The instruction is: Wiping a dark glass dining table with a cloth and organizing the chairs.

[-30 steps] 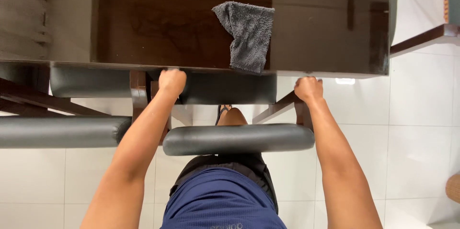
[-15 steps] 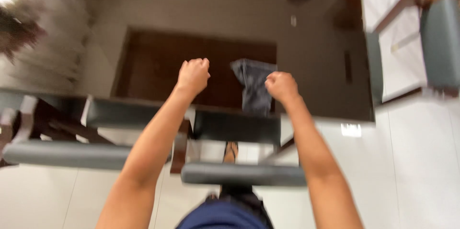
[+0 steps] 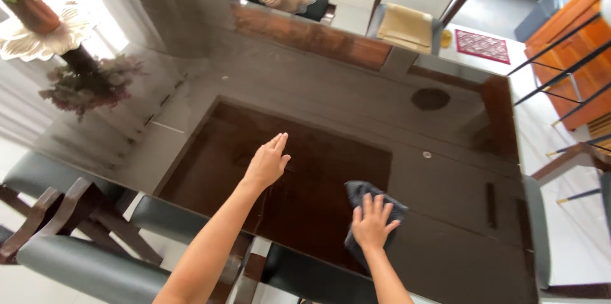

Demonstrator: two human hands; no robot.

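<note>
The cloth (image 3: 372, 215) under the right hand (image 3: 371, 222) is dark grey. The table (image 3: 439, 170) has a glossy dark brown top with a deeper, near-black brown panel at its middle and a reddish-brown band along the far edge. The near chairs (image 3: 83, 266) have dark green-grey padding on dark brown wood. At far left, a vase (image 3: 35, 14) is terracotta brown on a white scalloped mat (image 3: 38, 40). A far chair cushion (image 3: 407, 27) is tan. The small rug (image 3: 482, 46) on the far floor is red with a pale pattern. The cabinet (image 3: 576, 56) at right is orange wood.
</note>
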